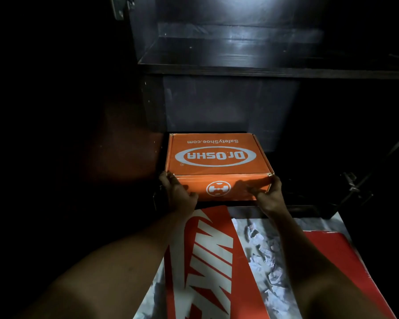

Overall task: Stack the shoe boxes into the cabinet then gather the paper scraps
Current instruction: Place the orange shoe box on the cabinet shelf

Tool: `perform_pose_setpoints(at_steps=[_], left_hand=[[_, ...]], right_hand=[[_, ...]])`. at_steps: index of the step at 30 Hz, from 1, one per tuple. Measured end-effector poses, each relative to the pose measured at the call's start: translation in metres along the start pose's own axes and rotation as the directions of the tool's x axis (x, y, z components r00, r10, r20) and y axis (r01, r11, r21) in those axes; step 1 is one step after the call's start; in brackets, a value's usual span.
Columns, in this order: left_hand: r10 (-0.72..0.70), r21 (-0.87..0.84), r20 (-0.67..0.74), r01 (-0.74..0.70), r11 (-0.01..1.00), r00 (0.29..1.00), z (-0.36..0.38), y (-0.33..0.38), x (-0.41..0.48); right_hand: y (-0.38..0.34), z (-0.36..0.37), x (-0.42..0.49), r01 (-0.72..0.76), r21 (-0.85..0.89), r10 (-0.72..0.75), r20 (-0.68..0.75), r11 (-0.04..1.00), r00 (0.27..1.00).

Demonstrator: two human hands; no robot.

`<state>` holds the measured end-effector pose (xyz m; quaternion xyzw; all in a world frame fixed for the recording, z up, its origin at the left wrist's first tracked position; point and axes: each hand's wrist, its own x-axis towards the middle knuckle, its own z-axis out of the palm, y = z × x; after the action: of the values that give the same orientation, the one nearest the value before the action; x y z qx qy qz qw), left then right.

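Now left hand (177, 192) and right hand (269, 195) clasp the orange box (217, 155) between them.

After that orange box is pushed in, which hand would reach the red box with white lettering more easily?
Probably the left hand: it grips the orange cardboard shoe box right beside the red white-lettered cardboard box. The right hand sits nearer crumpled white paper scraps.
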<state>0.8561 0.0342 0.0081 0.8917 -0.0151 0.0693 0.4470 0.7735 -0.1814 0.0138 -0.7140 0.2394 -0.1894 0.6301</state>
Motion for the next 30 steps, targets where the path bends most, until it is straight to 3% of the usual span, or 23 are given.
perform_pose_setpoints(at_steps=[3, 11, 15, 22, 25, 28, 30], left_hand=[[-0.067, -0.102, 0.054, 0.072, 0.992, 0.996, 0.006, 0.003, 0.000], [-0.108, 0.086, 0.138, 0.097, 0.992, 0.984, 0.005, 0.000, 0.027], [-0.184, 0.100, 0.179, 0.168, 0.981, 0.967, 0.003, 0.003, 0.030], [-0.171, 0.061, 0.205, 0.162, 0.985, 0.964, -0.005, 0.013, 0.030], [-0.175, 0.101, 0.219, 0.156, 0.983, 0.960, -0.010, 0.016, 0.027], [-0.176, 0.153, 0.281, 0.137, 0.979, 0.943, -0.020, 0.020, 0.017], [-0.183, 0.178, 0.357, 0.126, 0.976, 0.916, -0.028, 0.024, 0.009]], right_hand=[[0.003, 0.000, 0.009, -0.001, -0.017, 0.001, 0.035, 1.000, 0.999], [0.004, 0.014, 0.028, -0.040, 0.019, 0.038, 0.080, 0.999, 0.996], [0.005, 0.011, 0.035, -0.004, 0.024, 0.001, 0.122, 1.000, 0.992], [-0.003, 0.005, 0.015, 0.114, -0.132, -0.082, 0.226, 0.985, 0.971], [-0.011, 0.003, 0.001, 0.151, -0.104, -0.117, 0.277, 0.983, 0.954], [-0.007, -0.009, -0.004, 0.191, -0.102, -0.149, 0.327, 0.976, 0.933], [-0.039, -0.011, -0.034, 0.143, -0.122, -0.102, 0.292, 0.982, 0.951]])
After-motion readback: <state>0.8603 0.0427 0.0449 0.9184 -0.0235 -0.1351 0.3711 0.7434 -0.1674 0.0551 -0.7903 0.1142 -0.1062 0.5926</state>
